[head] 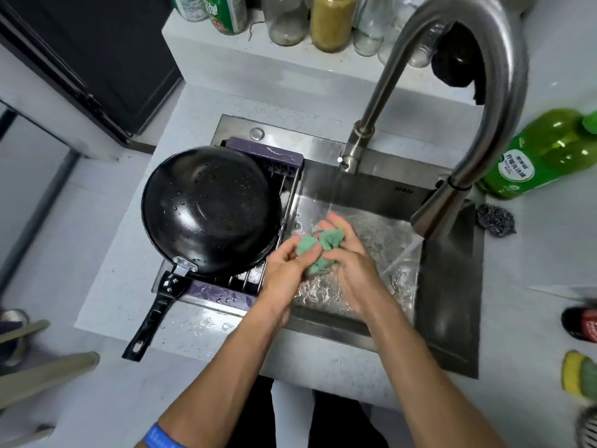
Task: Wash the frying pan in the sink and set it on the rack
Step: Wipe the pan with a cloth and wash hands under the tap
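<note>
A round black frying pan (210, 208) lies upside down on a purple-framed dish rack with metal bars (268, 156), its dark, glossy underside facing up and dotted with water drops. Its straight black handle (155, 315) is fixed by a metal bracket and points toward the near left, reaching past the rack's near edge over the pale counter. The rack spans the left part of a rectangular stainless-steel sink (449, 286), and the pan covers most of it. To the right of the rack the sink basin is open, its floor wet and shining with running water.
</note>
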Available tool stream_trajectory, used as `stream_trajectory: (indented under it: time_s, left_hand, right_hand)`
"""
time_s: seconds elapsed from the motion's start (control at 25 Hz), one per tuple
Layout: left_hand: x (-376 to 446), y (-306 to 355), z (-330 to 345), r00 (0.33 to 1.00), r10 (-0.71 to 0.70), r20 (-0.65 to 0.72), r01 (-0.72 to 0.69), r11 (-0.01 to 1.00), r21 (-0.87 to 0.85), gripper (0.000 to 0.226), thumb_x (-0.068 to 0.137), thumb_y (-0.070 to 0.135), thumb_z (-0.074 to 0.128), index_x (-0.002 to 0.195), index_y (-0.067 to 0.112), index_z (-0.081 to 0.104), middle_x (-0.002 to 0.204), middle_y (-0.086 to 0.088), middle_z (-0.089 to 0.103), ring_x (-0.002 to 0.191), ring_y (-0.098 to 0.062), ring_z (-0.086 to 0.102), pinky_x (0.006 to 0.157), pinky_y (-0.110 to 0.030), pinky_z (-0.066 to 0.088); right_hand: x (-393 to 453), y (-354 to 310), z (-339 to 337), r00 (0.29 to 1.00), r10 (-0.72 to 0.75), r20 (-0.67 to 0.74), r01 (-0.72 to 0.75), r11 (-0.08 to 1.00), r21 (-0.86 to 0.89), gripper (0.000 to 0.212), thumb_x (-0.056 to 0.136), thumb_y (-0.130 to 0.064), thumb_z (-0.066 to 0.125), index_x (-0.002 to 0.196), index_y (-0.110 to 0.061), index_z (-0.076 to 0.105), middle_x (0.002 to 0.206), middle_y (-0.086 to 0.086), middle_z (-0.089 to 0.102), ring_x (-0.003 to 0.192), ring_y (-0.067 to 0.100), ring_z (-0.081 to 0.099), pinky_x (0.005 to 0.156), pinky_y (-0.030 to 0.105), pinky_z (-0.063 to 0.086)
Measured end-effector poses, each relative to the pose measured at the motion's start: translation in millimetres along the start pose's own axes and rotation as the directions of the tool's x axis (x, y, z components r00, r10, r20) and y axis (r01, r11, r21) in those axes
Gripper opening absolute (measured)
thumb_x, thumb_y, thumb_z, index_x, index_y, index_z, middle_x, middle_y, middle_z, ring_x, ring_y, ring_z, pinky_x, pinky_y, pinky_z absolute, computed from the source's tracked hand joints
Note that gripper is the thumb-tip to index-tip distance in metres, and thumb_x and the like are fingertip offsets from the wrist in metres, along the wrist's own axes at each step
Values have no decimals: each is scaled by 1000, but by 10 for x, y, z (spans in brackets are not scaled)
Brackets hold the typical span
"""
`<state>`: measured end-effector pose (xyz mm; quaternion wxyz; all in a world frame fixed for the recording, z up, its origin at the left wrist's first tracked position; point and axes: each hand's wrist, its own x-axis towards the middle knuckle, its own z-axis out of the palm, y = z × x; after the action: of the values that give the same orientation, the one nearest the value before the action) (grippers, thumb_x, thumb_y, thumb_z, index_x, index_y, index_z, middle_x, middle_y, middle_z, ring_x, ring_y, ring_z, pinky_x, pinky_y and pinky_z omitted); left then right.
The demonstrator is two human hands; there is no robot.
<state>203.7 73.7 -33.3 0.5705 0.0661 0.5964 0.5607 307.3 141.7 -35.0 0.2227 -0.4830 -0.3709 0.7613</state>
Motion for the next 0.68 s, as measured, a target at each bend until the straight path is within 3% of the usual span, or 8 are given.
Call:
stream_trajectory:
  time_s: [0.04,0.12,0.24,0.32,0.44,0.52,0.6,0.68]
  left_hand:
    - [11,72,-45,999,32,5,-33,999,15,12,89,8,66,100,13,70,92,-6,72,83,-17,66,71,-30,53]
    - [19,185,-144,997,71,34,-73,996,60,14,92,6,60,90,16,69,86,-3,71,78,-15,64,66,-28,52]
    - [-3,298,-265,995,103,9,-104,988,113,15,97,21,58,89,18,70,83,-3,69,76,-18,61,64,-31,50]
    - [-82,384,-302,999,23,33,-25,996,88,22,93,37,63,89,17,70,81,-4,70,73,-18,62,61,-32,51]
    - [-202,425,-358,949,-171,265,155,985,81,50,72,58,69,107,22,68,89,-4,69,66,-14,62,54,-26,50]
    - [-263,386,-400,914,-147,378,100,985,142,56,67,44,77,120,33,63,98,-2,69,69,-14,63,56,-26,51]
    - [-280,305,-438,897,-66,436,-88,942,324,68,64,35,84,126,43,59,120,1,66,98,-11,67,79,-26,54]
    - [-319,227,-390,846,-42,532,-317,763,563,85,60,52,85,135,55,45,151,3,38,136,-9,40,110,-32,36]
  right_hand:
    - [-42,-10,-5,1000,-1,-18,0,1000,-20,62,83,17,54,128,-25,58,125,5,66,114,21,64,98,38,53]
    - [-143,-33,16,997,-6,-80,-3,995,-105,51,80,4,68,122,-24,64,115,8,72,107,27,69,90,40,57]
    - [-402,-128,113,978,-58,-200,15,977,-212,14,89,-14,74,102,-15,71,87,-1,77,79,13,75,63,21,56]
    - [-527,-146,156,959,-89,-268,49,987,-151,6,91,-17,71,93,-11,70,72,-5,74,63,5,71,54,16,52]
    - [-705,-143,156,919,-244,-311,158,947,-278,11,95,-16,65,87,-20,71,71,-16,73,67,-4,67,60,14,51]
    - [-877,-160,108,870,-384,-309,263,892,-368,15,96,-15,62,93,-24,74,85,-18,76,83,-4,70,73,15,54]
    - [-1053,-132,-16,812,-518,-269,368,812,-452,15,95,-23,63,99,-28,76,105,-9,76,102,6,69,85,22,55]
    - [-1193,-98,-180,772,-579,-262,371,746,-553,12,94,-34,61,96,-32,73,106,-5,72,102,9,67,87,27,54]
